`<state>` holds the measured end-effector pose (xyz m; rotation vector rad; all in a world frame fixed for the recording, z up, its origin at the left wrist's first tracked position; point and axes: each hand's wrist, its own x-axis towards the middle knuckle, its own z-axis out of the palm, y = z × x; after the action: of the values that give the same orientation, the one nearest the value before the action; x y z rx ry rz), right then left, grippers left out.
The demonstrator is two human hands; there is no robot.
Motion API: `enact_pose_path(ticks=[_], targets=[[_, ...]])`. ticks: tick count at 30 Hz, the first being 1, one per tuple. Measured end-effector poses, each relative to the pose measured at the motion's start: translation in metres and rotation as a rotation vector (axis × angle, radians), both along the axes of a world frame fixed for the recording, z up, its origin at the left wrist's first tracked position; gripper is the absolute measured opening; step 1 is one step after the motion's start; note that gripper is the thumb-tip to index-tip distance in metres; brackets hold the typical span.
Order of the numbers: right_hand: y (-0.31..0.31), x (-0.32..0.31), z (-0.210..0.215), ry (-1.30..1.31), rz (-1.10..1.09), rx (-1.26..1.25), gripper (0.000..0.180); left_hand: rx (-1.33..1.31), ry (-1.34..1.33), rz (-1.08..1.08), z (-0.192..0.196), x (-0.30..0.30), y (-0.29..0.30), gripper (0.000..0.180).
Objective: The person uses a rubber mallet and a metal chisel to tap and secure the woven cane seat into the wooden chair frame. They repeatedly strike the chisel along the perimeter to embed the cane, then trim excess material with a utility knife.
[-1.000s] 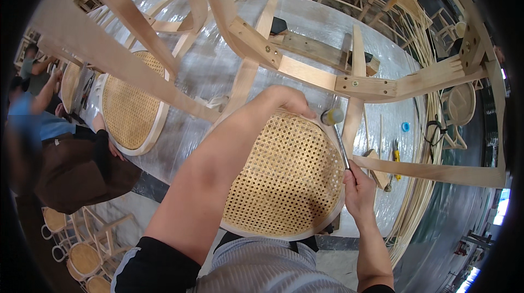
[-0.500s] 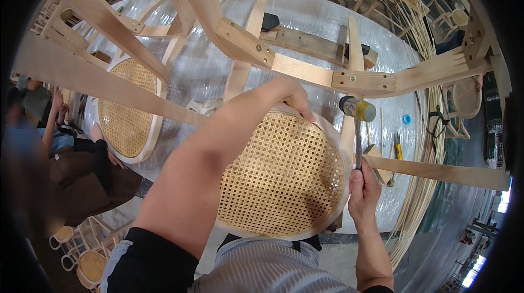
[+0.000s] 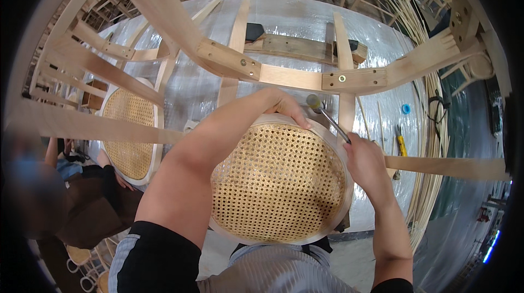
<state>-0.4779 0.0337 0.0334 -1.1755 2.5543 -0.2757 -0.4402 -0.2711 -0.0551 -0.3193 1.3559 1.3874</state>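
Note:
A round woven-cane chair seat (image 3: 278,184) with a pale wooden rim lies in front of me, its mesh facing up. My left hand (image 3: 289,110) reaches across to the seat's far rim, its fingers bent and pressed there; anything small beneath the fingertips is hidden. My right hand (image 3: 367,159), at the rim's right side, is wrapped round the metal handle of a mallet (image 3: 333,121). The mallet's yellowish head (image 3: 314,102) is close to the right of my left hand, above the far rim.
An upturned wooden chair frame (image 3: 292,76) stands around the seat, its legs reaching toward me. Yellow-handled pliers (image 3: 401,144), a blue tape ring (image 3: 405,109) and long cane strips (image 3: 431,167) lie to the right. Another cane seat (image 3: 128,132) is left, near a seated person (image 3: 95,205).
The mallet head has swung left toward my left hand, and my right hand has turned with it. My left hand stays at the far rim. The whole view has shifted slightly.

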Motion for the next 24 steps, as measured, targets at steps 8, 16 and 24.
enact_pose_path(ticks=[8, 16, 24], targets=[[-0.061, -0.008, -0.015, 0.304, 0.214, 0.054, 0.018, -0.104, 0.11, -0.014, -0.012, -0.001, 0.001, 0.07], [-0.091, -0.031, -0.034, -0.124, 0.255, 0.054, 0.024, 0.098, -0.028, 0.13, -0.012, 0.005, -0.004, 0.052], [-0.156, -0.084, -0.033, -0.827, 0.158, 0.59, 0.039, 0.047, -0.028, 0.116, -0.011, 0.001, -0.004, 0.063]])
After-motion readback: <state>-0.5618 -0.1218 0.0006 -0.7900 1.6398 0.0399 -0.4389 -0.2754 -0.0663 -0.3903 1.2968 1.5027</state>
